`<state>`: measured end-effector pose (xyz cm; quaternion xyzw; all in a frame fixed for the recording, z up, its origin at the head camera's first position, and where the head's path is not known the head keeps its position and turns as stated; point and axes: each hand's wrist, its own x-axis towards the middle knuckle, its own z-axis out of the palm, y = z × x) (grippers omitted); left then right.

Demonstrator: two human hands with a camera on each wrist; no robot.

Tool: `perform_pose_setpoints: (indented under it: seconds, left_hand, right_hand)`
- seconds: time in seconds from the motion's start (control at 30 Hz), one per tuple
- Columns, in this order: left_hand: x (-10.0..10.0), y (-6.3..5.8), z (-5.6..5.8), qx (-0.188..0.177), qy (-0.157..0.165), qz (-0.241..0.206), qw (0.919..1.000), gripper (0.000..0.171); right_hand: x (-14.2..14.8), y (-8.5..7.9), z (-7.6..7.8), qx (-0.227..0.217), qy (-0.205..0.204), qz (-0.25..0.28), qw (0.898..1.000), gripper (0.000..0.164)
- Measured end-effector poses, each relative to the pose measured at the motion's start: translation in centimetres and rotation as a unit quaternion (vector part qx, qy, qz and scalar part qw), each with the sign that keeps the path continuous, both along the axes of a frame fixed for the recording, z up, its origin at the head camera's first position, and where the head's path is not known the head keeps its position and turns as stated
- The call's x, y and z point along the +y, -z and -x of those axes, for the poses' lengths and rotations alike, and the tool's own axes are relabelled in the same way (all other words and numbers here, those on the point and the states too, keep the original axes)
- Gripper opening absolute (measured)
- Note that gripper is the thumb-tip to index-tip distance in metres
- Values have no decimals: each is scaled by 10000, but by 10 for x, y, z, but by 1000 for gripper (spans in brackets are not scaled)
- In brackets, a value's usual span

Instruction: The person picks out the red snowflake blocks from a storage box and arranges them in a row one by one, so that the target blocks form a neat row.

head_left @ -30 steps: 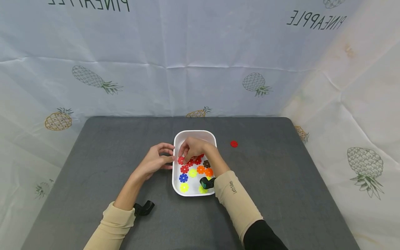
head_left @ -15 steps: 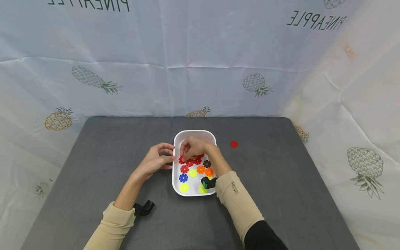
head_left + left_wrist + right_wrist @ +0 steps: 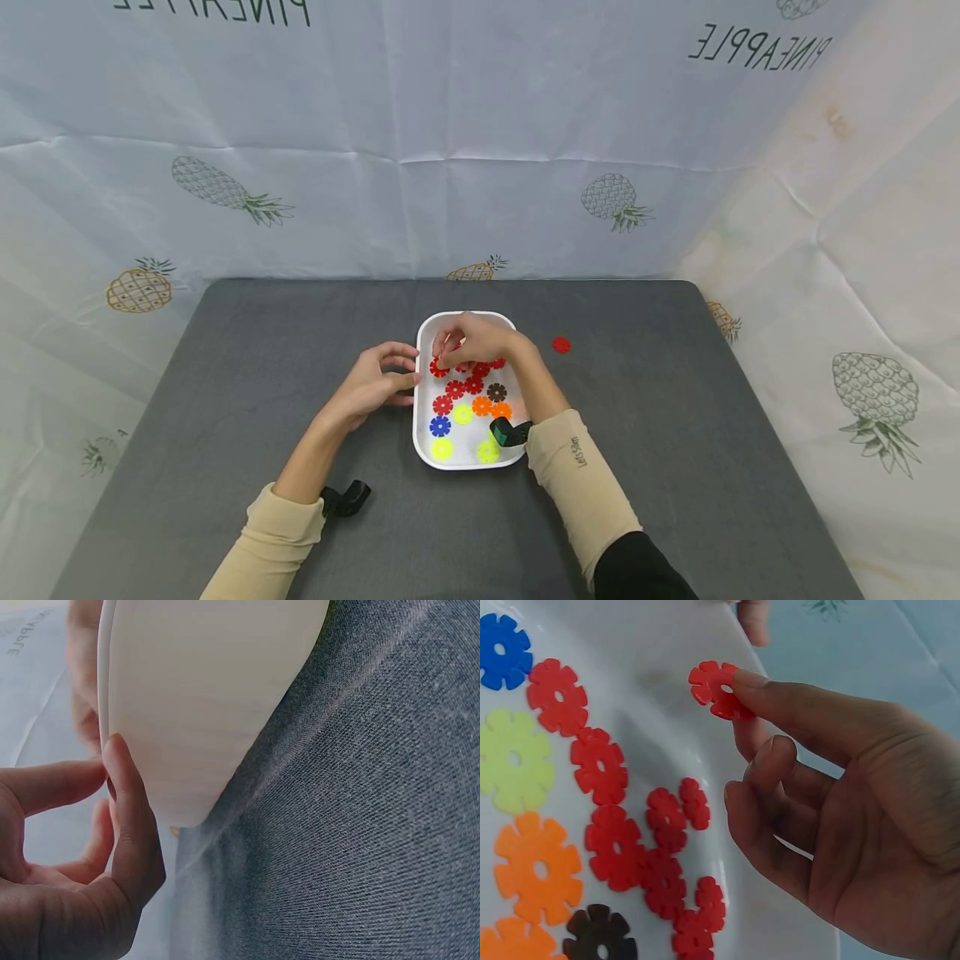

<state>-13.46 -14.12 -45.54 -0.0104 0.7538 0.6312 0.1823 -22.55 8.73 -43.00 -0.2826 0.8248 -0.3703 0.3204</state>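
Note:
My right hand (image 3: 483, 340) is over the far part of a white tray (image 3: 415, 425), pinching a red snowflake disc (image 3: 707, 690) between thumb and finger. In the right wrist view its other fingers are curled beneath. Below that disc, several more red snowflake discs (image 3: 615, 846) lie in the tray. On the left side, my left hand (image 3: 367, 387) pinches the tray's rim; the left wrist view has its thumb and a finger right at the edge, against the outer wall (image 3: 195, 697).
Nearer in the tray lie a blue disc (image 3: 440, 426), yellow discs (image 3: 442, 450), orange discs (image 3: 482, 406) and a dark brown disc (image 3: 497, 392). One red disc (image 3: 562, 344) lies on the grey table (image 3: 637, 417), right of the tray. A pineapple-print cloth (image 3: 480, 100) hangs behind.
My right hand has moved up and slightly right from the red discs, with one red disc between its fingers, uncovering others. My left hand has stayed at the rim.

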Motion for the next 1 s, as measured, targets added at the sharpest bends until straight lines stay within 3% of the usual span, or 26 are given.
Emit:
perform_pose_setpoints:
  seconds: [0.27, 0.57, 1.0]
  left_hand:
    - [0, 0, 0, -36, -5, 28, 10000, 49]
    - [0, 0, 0, -2, -32, 0, 10000, 48]
    - [0, 0, 0, 5, -23, 57, 10000, 48]
  right_hand:
    - [17, -9, 3, 323, 269, 434, 9982, 13]
    - [52, -16, 3, 284, 809, 963, 9917, 16]
    - [119, -25, 6, 423, 1791, 899, 9788, 17]
